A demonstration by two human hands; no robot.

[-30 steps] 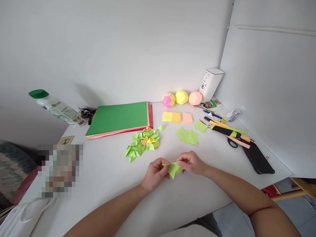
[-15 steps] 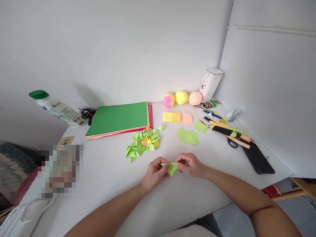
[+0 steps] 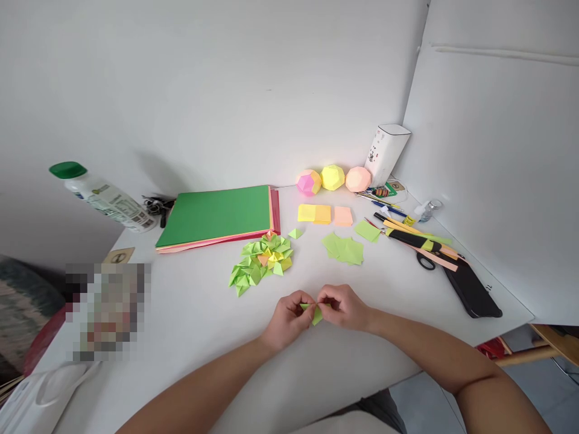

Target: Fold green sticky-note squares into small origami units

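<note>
A small light-green piece of paper [image 3: 317, 316] is pinched between my two hands above the front of the white table. My left hand [image 3: 289, 316] grips it from the left, and my right hand [image 3: 344, 306] from the right, with the fingertips of both almost touching. Much of the paper is hidden behind the fingers. Beyond my left hand lies a heap of folded paper pieces [image 3: 253, 265], mostly green with some yellow and orange. One folded green piece [image 3: 295, 233] rests apart from the heap. Flat green paper squares [image 3: 344, 250] are spread beyond my right hand.
A stack of coloured paper [image 3: 221, 214] lies at the back left beside a bottle [image 3: 108, 202]. Three faceted paper balls [image 3: 333, 178] line the wall behind yellow and orange pads [image 3: 314, 214]. A cutter [image 3: 418, 240], scissors [image 3: 426, 261] and a black phone-like object [image 3: 474, 292] are at the right.
My hands have drawn together, the right moving left, so their fingertips now meet at the paper's upper edge. More of the paper is covered.
</note>
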